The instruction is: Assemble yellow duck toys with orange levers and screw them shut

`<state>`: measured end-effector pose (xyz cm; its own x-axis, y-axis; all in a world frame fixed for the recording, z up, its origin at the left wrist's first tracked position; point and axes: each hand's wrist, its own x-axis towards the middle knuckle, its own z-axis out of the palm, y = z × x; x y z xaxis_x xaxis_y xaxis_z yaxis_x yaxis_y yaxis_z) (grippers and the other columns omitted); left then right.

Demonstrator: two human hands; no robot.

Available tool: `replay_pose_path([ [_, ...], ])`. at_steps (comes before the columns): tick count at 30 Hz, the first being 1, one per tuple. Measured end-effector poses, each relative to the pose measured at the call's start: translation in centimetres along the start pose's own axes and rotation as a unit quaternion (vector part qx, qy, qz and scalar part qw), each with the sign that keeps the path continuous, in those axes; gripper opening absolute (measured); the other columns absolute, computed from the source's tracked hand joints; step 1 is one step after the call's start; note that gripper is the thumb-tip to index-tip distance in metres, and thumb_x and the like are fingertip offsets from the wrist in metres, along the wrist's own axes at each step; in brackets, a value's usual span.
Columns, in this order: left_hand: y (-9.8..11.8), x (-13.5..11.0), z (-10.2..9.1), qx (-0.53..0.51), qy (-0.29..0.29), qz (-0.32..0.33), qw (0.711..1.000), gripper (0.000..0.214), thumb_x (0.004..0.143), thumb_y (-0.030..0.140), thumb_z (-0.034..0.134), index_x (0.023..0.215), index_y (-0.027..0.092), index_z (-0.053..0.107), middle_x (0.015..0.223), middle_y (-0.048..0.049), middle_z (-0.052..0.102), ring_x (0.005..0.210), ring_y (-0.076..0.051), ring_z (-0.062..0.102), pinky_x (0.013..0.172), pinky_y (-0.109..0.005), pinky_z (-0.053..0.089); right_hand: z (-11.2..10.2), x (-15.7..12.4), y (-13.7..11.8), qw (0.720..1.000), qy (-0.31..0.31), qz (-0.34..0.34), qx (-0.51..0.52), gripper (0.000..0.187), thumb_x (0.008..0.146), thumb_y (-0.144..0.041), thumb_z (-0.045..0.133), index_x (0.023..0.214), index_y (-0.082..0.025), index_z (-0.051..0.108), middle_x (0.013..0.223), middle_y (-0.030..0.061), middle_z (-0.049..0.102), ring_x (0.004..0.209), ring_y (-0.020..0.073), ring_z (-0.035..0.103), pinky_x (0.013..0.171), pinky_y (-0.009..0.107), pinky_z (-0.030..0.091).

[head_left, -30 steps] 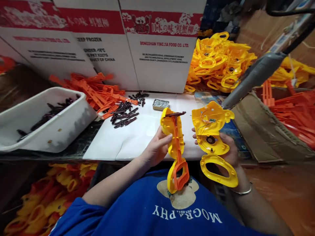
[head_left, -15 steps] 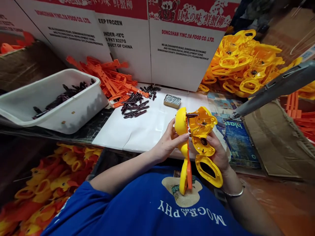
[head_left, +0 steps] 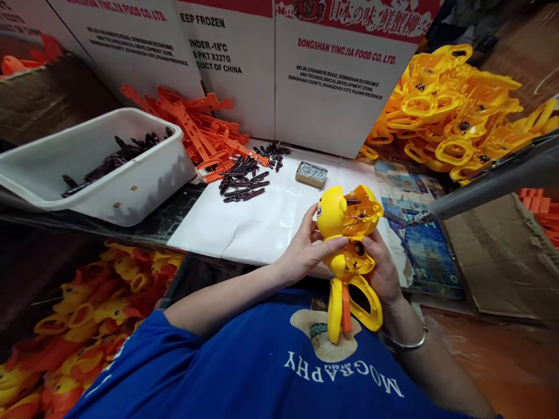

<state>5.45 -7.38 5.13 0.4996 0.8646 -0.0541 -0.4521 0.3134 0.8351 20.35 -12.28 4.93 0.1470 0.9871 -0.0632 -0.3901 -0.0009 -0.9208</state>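
My left hand (head_left: 311, 247) grips one half of a yellow duck toy shell (head_left: 331, 216), with its eye side facing left. In my right hand (head_left: 384, 267) is the other yellow shell half (head_left: 369, 209), its hollow inside turned toward me. Wires, a dark round part (head_left: 358, 248) and a dark stick-like piece (head_left: 353, 201) show inside it. The two halves stand at an angle, close together along one side. An orange strip (head_left: 346, 311) runs down by the left half's handle, beside the right half's looped handle (head_left: 376, 302).
A white bin (head_left: 144, 186) of dark plastic pieces stands left. Orange parts (head_left: 187, 125), loose dark pieces (head_left: 244, 177) and a small tin of screws (head_left: 311, 173) lie on the table. Yellow shells (head_left: 437, 110) are piled right, near a hanging grey tool (head_left: 480, 189). Duck toys (head_left: 96, 308) fill the lower left.
The two shell halves have come closer together. The left half has turned so its outer face and eye show more, now partly covering the right half. The view has shifted slightly.
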Motion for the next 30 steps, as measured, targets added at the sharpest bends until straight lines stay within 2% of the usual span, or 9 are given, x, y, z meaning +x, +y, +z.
replay_pose_path([
  [4,-0.1,0.0,0.0,0.001,0.013,-0.004,1.000,0.103,0.071,0.044,0.090,0.152,0.023,0.030,0.132,-0.0144,0.064,0.118,-0.028,0.065,0.100,-0.041,0.053,0.3,-0.2,-0.2,0.999,0.000,0.006,-0.032,0.044,0.094,-0.038,0.061,0.138,-0.033,0.057,0.141,0.0014,0.065,0.124,0.0267,0.065,0.102,0.040,0.057],
  [10,0.1,0.1,0.1,0.020,0.039,-0.004,0.999,0.109,0.063,0.042,0.095,0.151,0.025,0.032,0.132,-0.0146,0.063,0.114,-0.028,0.067,0.099,-0.042,0.055,1.1,-0.4,-0.3,0.997,0.007,0.001,-0.081,0.047,0.091,-0.044,0.063,0.135,-0.031,0.055,0.146,0.0029,0.062,0.131,0.0292,0.061,0.105,0.042,0.055],
  [17,0.1,0.0,0.1,0.035,0.047,-0.001,0.998,0.113,0.064,0.044,0.094,0.154,0.025,0.028,0.132,-0.0151,0.061,0.111,-0.028,0.067,0.098,-0.043,0.055,1.4,-0.6,0.0,0.997,-0.009,0.001,-0.077,0.044,0.094,-0.043,0.063,0.135,-0.031,0.055,0.143,0.0038,0.063,0.129,0.0293,0.062,0.108,0.044,0.053],
  [23,-0.1,-0.2,-0.1,0.068,0.049,0.018,0.996,0.111,0.068,0.043,0.092,0.157,0.026,0.027,0.133,-0.0136,0.061,0.117,-0.030,0.063,0.102,-0.043,0.051,1.2,-0.7,0.7,0.989,-0.002,-0.016,-0.145,0.052,0.096,-0.046,0.064,0.144,-0.032,0.050,0.144,0.0043,0.062,0.137,0.0292,0.056,0.116,0.045,0.048],
  [26,0.1,-0.5,-0.1,0.067,0.031,0.028,0.997,0.108,0.073,0.043,0.088,0.159,0.027,0.025,0.138,-0.0132,0.060,0.122,-0.030,0.061,0.107,-0.043,0.048,1.2,-0.7,0.8,0.988,-0.011,-0.026,-0.149,0.052,0.098,-0.048,0.062,0.146,-0.033,0.049,0.145,0.0039,0.061,0.139,0.0286,0.054,0.119,0.047,0.045],
  [30,0.5,-1.0,-0.1,0.045,-0.026,0.055,0.997,0.101,0.081,0.039,0.083,0.160,0.028,0.022,0.146,-0.0111,0.057,0.133,-0.030,0.056,0.117,-0.044,0.042,1.2,-1.0,0.6,0.982,-0.021,-0.048,-0.180,0.055,0.099,-0.056,0.056,0.149,-0.034,0.047,0.152,0.0037,0.056,0.148,0.0280,0.045,0.121,0.046,0.043],
])
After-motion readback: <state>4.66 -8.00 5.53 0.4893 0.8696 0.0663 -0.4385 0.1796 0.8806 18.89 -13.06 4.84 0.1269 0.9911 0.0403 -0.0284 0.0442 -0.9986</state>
